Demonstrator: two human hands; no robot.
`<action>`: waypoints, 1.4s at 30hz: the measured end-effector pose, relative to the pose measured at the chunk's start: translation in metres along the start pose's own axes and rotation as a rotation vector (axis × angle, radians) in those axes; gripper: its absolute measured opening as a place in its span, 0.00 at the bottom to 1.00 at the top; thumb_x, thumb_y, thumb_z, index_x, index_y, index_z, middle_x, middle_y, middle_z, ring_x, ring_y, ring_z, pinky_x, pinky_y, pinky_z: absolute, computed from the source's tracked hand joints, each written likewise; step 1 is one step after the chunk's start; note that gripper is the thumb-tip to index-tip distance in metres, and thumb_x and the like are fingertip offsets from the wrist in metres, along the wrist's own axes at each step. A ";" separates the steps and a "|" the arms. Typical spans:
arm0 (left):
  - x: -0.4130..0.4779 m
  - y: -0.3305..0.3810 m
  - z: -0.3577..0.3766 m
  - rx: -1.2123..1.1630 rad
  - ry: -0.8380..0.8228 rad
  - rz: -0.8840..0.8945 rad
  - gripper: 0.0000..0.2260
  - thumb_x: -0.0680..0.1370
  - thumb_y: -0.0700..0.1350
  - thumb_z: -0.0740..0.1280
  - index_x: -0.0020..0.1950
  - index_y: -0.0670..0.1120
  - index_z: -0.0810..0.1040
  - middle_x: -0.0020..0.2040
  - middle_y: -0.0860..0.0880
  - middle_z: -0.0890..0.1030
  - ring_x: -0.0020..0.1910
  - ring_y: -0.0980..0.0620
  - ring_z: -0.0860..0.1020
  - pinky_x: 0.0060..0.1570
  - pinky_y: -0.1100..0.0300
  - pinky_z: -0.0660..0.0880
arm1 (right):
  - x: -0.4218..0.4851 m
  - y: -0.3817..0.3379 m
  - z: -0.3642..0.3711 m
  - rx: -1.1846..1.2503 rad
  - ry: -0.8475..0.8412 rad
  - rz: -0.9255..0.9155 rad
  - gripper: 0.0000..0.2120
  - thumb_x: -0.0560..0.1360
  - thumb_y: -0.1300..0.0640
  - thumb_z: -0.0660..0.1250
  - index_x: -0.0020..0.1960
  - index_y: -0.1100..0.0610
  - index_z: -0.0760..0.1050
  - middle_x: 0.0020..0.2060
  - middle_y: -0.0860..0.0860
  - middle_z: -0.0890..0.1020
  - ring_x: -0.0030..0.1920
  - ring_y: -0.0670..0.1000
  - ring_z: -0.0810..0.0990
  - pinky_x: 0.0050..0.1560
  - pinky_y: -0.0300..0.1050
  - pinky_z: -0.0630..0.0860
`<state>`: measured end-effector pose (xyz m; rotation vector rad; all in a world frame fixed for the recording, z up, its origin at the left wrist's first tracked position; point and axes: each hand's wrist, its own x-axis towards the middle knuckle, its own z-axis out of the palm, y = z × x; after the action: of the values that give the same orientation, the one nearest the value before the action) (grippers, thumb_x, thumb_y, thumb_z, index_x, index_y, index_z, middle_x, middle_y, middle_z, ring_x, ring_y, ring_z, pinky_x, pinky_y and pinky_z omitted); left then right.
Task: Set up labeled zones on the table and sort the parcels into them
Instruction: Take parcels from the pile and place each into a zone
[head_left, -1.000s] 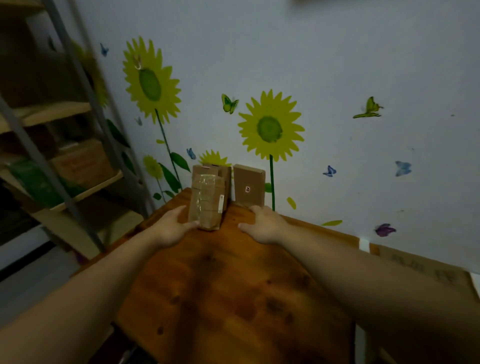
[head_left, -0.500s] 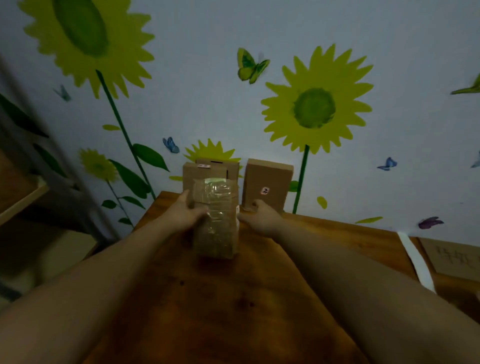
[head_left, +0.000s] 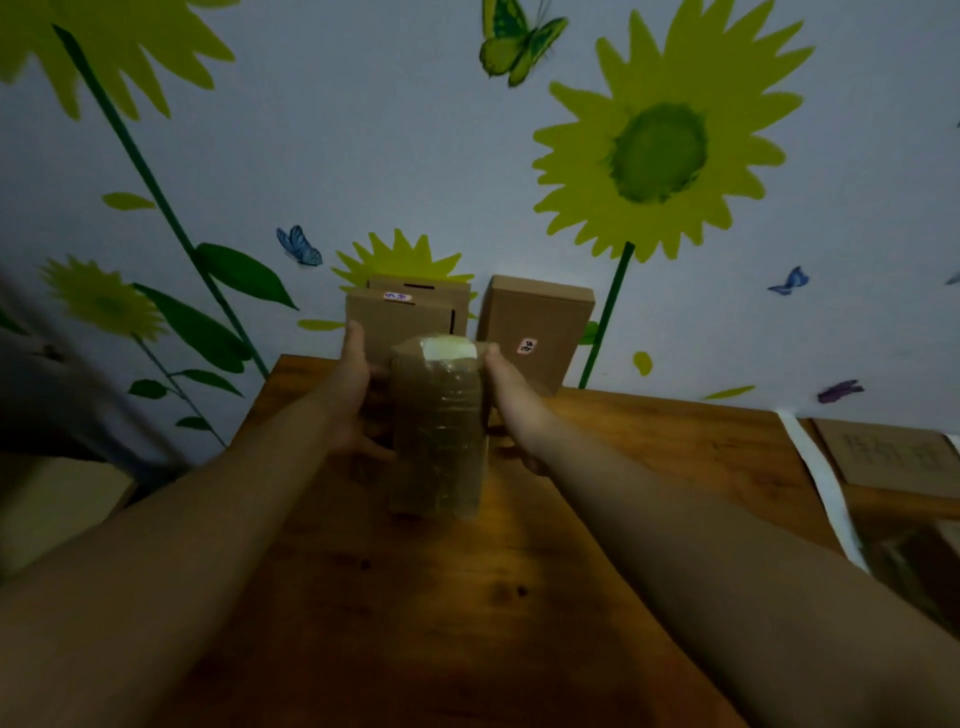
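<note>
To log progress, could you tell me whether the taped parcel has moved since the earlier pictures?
Yes: the taped parcel came towards the person, away from the right-hand box behind it.

Nothing here can be read with certainty. The right box (head_left: 535, 332) standing at the wall bears a small pale sticker (head_left: 526, 346) with dark handwritten marks, too blurred to make out. The left box (head_left: 400, 325) has a top sticker (head_left: 397, 296) near its upper edge, with bluish scribble that is likewise illegible. The taped parcel (head_left: 439, 431) shows a whitish label (head_left: 449, 347) at its upper end, and no writing can be made out on it. A cardboard sheet (head_left: 888, 454) lying on the counter (head_left: 675, 441) at the right carries faint handwritten characters, unreadable.
</note>
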<state>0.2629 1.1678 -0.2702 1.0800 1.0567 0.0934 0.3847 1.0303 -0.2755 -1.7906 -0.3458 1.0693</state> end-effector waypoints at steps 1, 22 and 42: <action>-0.002 -0.001 0.001 0.023 0.027 -0.024 0.40 0.70 0.75 0.43 0.57 0.44 0.74 0.58 0.39 0.75 0.60 0.34 0.71 0.60 0.30 0.64 | -0.005 0.002 -0.006 0.016 0.020 0.018 0.39 0.70 0.23 0.48 0.75 0.42 0.58 0.69 0.51 0.70 0.67 0.60 0.70 0.64 0.59 0.67; -0.158 -0.130 0.147 -0.209 0.033 0.052 0.13 0.77 0.50 0.65 0.61 0.50 0.75 0.55 0.41 0.82 0.52 0.40 0.80 0.51 0.45 0.77 | -0.172 0.095 -0.117 0.206 -0.235 -0.207 0.29 0.70 0.69 0.64 0.69 0.52 0.69 0.60 0.56 0.76 0.55 0.60 0.79 0.51 0.58 0.81; -0.263 -0.125 0.152 -0.052 -0.223 0.446 0.13 0.81 0.51 0.57 0.65 0.52 0.69 0.56 0.47 0.81 0.51 0.48 0.81 0.48 0.48 0.79 | -0.312 0.070 -0.106 -0.247 0.226 -0.611 0.28 0.78 0.46 0.57 0.77 0.41 0.54 0.62 0.49 0.69 0.59 0.45 0.68 0.65 0.44 0.64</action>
<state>0.1831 0.8613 -0.1822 1.2330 0.5983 0.3476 0.2747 0.7324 -0.1618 -1.8194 -0.8474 0.4025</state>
